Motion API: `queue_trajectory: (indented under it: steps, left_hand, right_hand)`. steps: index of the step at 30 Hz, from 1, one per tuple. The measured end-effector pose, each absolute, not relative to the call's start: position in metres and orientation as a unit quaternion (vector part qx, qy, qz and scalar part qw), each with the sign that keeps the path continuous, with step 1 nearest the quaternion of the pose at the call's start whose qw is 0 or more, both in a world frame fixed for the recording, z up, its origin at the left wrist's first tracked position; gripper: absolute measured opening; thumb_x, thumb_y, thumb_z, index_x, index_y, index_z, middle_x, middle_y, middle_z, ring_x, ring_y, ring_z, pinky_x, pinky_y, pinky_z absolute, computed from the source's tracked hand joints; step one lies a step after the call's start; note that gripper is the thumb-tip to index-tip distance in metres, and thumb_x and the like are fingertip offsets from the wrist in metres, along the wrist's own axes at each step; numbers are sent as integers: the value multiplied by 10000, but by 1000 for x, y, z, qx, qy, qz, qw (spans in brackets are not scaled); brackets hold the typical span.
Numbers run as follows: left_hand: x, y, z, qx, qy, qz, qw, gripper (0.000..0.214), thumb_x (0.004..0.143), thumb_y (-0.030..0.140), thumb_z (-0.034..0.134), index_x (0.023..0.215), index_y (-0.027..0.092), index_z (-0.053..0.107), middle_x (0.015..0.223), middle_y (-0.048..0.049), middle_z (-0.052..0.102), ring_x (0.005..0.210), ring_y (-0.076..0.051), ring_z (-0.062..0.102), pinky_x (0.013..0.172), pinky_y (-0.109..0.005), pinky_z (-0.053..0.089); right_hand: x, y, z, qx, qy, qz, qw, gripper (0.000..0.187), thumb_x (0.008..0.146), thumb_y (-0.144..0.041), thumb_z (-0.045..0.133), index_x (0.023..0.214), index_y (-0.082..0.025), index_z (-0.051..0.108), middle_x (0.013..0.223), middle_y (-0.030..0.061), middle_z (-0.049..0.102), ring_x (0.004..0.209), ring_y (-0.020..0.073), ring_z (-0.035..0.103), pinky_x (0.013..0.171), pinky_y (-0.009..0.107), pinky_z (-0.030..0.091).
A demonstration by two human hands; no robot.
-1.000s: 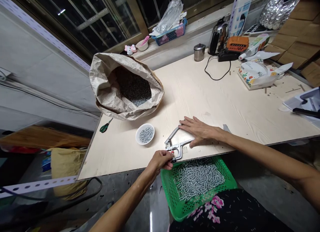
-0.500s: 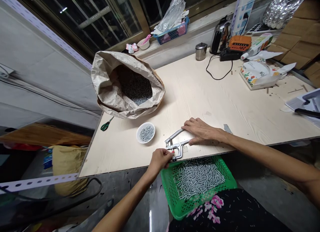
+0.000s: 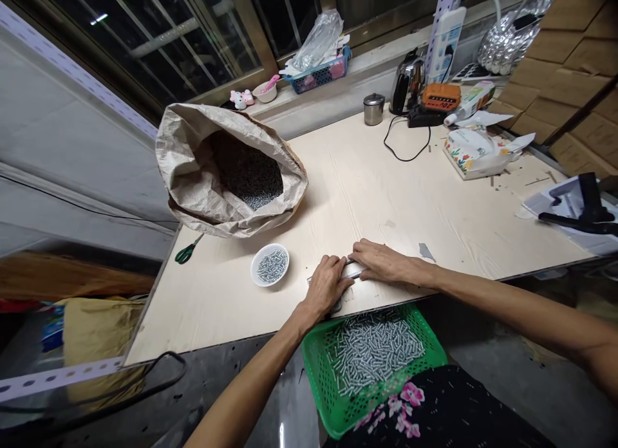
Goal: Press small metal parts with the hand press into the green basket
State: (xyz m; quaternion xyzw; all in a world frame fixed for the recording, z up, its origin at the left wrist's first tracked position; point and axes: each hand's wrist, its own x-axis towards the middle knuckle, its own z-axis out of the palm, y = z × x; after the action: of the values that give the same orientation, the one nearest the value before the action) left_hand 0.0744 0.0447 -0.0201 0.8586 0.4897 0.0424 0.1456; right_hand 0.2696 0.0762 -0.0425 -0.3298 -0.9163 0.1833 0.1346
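Near the table's front edge lie the silver snap pliers [image 3: 353,270], largely covered by my two hands. My left hand [image 3: 327,284] is wrapped over the head end of the pliers. Closed around the handles is my right hand [image 3: 383,262], and the handles look squeezed together. Whatever sits in the jaws is hidden under my left fingers. Left of the hands stands a white bowl [image 3: 254,268] of small silver screw-like pieces [image 3: 271,268]. Below the table edge, a green basket [image 3: 316,377] by my lap holds many similar metal pieces [image 3: 379,351].
A large open sack [image 3: 183,171] with dark metal pieces inside stands at the back left. Green-handled scissors [image 3: 184,253] lie by the left edge. A tissue pack [image 3: 476,155], a kettle [image 3: 406,84], a metal canister [image 3: 373,109] and an orange battery [image 3: 441,97] are farther back.
My left hand has gone from fingering the pliers' jaw to lying over their head. The spread handles have come together in my right hand. The camera view has shifted slightly.
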Motion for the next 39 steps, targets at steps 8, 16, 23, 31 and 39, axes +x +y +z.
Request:
queue_trajectory:
  steps: [8, 16, 23, 31, 39]
  left_hand:
    - [77, 38, -25, 833, 535, 70, 124, 233, 871, 324, 569, 1040, 171, 620, 968, -82, 623, 953, -227, 530, 824, -363, 458]
    - [20, 8, -2, 699, 670, 215, 131, 282, 899, 378, 502, 868, 163, 682, 838, -65, 643, 853, -206, 586, 786, -338, 463]
    - [10, -25, -18, 800, 584, 117, 72, 225, 931, 285, 467, 931, 197, 673, 791, -40, 601, 781, -172, 543, 669, -267, 422]
    - [6, -6, -21, 919, 395, -15, 2, 186, 931, 224, 469, 1037, 196, 619, 818, -41, 596, 763, -177, 484, 622, -270, 369]
    - [11, -23, 3, 908, 415, 38, -50, 230, 963, 182, 373, 1019, 157, 594, 778, -46, 587, 724, -168, 507, 598, -283, 378]
  right_hand:
    - [263, 75, -52, -327, -917, 158, 165, 163, 895, -263, 543, 1018, -166, 588, 1013, 96, 598, 964, 218, 517, 788, 373, 463]
    - [281, 53, -32, -324, -905, 195, 196, 379, 871, -364, 585, 1203, -187, 538, 1113, 106, 559, 1022, 236, 469, 845, 398, 425]
    - [259, 48, -53, -368, -897, 161, 185, 159, 934, -224, 463, 941, -190, 618, 901, 62, 576, 846, 192, 463, 734, 326, 348]
    - [257, 54, -56, -377, -887, 166, 207, 170, 949, -228, 437, 927, -194, 602, 900, 52, 582, 837, 181, 477, 730, 309, 342]
    - [253, 52, -68, -375, -882, 152, 240, 192, 949, -233, 413, 904, -207, 598, 875, 53, 595, 809, 188, 501, 710, 325, 356]
